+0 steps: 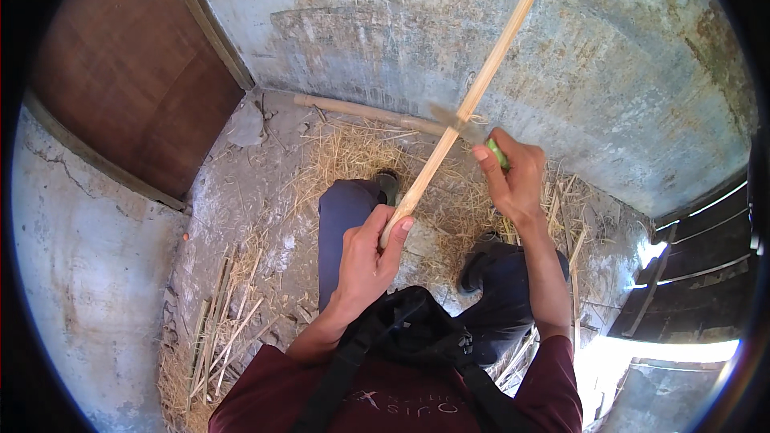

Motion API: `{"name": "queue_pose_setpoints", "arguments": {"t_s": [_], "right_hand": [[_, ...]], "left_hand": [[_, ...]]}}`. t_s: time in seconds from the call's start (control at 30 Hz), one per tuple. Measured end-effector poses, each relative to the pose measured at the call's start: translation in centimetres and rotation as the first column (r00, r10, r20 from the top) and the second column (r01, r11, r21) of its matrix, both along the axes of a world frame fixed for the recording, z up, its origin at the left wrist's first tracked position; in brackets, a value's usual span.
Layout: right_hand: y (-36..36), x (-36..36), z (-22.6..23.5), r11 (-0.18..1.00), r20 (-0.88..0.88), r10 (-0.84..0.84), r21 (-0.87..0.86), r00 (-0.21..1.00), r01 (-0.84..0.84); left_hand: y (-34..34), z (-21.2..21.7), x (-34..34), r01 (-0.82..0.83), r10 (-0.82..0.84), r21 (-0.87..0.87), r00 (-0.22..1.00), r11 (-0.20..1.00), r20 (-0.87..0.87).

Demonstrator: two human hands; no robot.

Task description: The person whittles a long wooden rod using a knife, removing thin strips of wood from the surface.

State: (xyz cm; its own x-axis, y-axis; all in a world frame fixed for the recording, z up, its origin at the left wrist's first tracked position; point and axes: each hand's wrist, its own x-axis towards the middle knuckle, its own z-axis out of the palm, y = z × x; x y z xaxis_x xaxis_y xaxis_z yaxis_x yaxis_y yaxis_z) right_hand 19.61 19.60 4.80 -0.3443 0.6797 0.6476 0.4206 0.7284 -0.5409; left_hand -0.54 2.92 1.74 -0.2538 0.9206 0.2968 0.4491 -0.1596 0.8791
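My left hand (pixel 374 252) is closed round the lower end of a long pale strip (pixel 499 52), which looks like split bamboo or wood. The strip slants up and away to the right, its far end in front of the wall. In my right hand (pixel 513 172) is a knife with a green handle (pixel 497 154). Its blade (pixel 451 118) lies across the strip near the middle, pointing left. A small pale curl of shaving (pixel 478 119) shows beside the blade, just right of the strip.
Straw-like shavings (pixel 345 156) cover the floor around my boots. A bamboo pole (pixel 369 111) lies along the foot of the stained wall (pixel 361 40). Several thin strips (pixel 215 329) lie at the left, others at the right. A brown door panel (pixel 136 64) stands at the far left.
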Motion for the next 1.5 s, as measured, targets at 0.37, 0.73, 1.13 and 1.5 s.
{"name": "queue_pose_setpoints", "arguments": {"t_s": [0.37, 0.73, 1.13, 1.5], "right_hand": [[-2.6, -1.5, 0.0, 0.961, 0.121, 0.152, 0.214, 0.981, -0.176], [-3.4, -2.1, 0.0, 0.965, 0.104, 0.164, 0.192, 0.981, -0.181], [-2.7, -1.9, 0.3, 0.981, 0.047, 0.116, 0.149, 0.992, -0.122], [-1.8, -1.4, 0.5, 0.986, 0.025, 0.065, 0.154, 0.998, -0.068]], "left_hand": [[0.0, 0.7, -0.1, 0.14, -0.13, -0.091, 0.986, 0.986, 0.107], [0.3, -0.1, -0.2, 0.208, -0.18, -0.091, 0.952, 0.974, 0.249], [0.0, 0.8, 0.0, 0.097, -0.098, -0.033, 0.995, 0.995, -0.003], [-0.2, 0.7, -0.1, 0.073, -0.075, -0.037, 0.997, 0.997, -0.037]]}}
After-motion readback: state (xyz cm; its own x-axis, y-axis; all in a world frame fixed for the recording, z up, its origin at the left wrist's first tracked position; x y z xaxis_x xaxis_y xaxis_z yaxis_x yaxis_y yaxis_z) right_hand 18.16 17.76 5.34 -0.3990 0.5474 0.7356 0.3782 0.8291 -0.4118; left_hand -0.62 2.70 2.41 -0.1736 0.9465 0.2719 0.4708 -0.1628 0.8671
